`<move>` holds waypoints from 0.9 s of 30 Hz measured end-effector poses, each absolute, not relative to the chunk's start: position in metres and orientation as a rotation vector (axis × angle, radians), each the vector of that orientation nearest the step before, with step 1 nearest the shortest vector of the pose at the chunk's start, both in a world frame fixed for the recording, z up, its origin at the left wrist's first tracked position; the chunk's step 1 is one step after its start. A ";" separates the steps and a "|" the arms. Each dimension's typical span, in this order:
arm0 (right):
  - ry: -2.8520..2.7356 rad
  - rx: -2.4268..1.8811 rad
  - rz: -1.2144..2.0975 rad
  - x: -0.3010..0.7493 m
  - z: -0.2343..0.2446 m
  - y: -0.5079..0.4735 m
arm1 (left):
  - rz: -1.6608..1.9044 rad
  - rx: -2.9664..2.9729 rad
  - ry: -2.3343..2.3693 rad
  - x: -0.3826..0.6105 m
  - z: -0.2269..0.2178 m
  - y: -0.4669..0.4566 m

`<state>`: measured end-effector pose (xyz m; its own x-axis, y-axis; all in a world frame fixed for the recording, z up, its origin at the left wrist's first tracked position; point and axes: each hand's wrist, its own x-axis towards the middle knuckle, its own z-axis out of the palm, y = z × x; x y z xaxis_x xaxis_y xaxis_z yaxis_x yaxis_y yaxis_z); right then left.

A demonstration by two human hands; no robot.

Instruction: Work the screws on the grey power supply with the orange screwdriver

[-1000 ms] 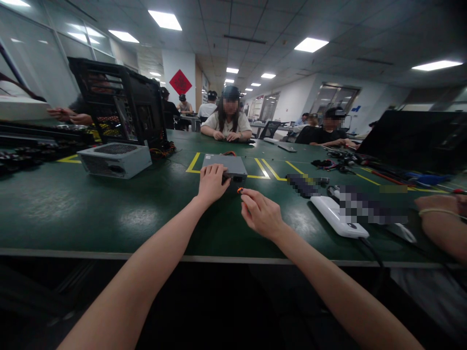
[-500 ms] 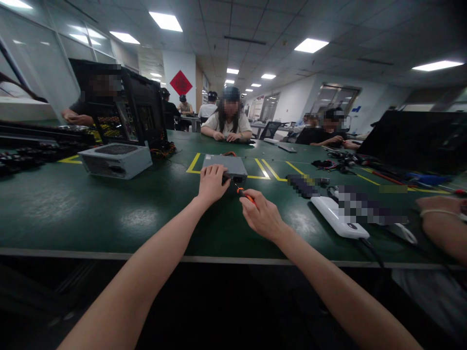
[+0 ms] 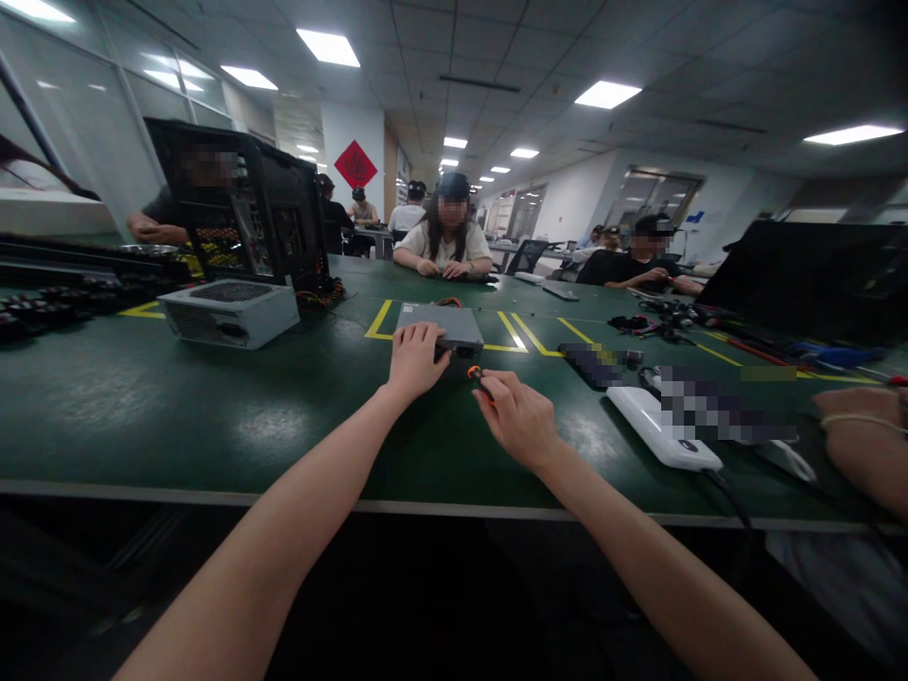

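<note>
Two patches of mosaic blur hid whatever lay on the green table (image 3: 142,407) to the right, one over a dark strip, the other across the top of a white device (image 3: 663,430). Most of the orange-handled screwdriver (image 3: 474,374) was buried in the right hand (image 3: 517,416). Only its orange end showed past the fingertips, and its tip could not be made out against the dark front of the flat grey metal case (image 3: 454,323). The case's near left corner was covered by the left hand (image 3: 415,357). A co-worker's forearm (image 3: 862,445) was cut off by the right edge of the view.

The table's near edge ran across below both forearms, with bare green surface on either side of the hands. A power supply unit (image 3: 231,312) and an open computer tower (image 3: 245,203) stood well apart to the left. Tangled cables (image 3: 656,323) lay well apart to the right. Yellow tape lines (image 3: 375,320) framed the case's spot.

The left hand lay palm-down on the case, fingers bent over its top, pressing rather than closing round it. The right hand was closed on the screwdriver, pinching it between thumb and fingers. The screwdriver's orange end sat just beside the case's near right corner, between the two hands.
</note>
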<state>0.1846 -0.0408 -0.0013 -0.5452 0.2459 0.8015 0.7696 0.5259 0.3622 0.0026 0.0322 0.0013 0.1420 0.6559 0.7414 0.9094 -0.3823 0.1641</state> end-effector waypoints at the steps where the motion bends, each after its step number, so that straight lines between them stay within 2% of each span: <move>1: -2.047 -0.841 -0.962 0.185 -0.001 -0.041 | -1.094 -2.105 -1.518 0.003 0.001 0.032; 12: -2.060 -0.849 -1.051 0.185 0.001 -0.043 | -1.081 -2.089 -1.528 0.004 0.003 0.031; 27: -2.093 -0.840 -0.954 0.185 -0.001 -0.043 | -1.089 -2.100 -1.548 0.003 0.004 0.032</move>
<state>0.1845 -0.0431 -0.0009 -0.5610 0.2700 0.7825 0.7679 0.5228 0.3701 0.0034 0.0317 0.0038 0.1253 0.6744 0.7277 0.9128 -0.3657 0.1818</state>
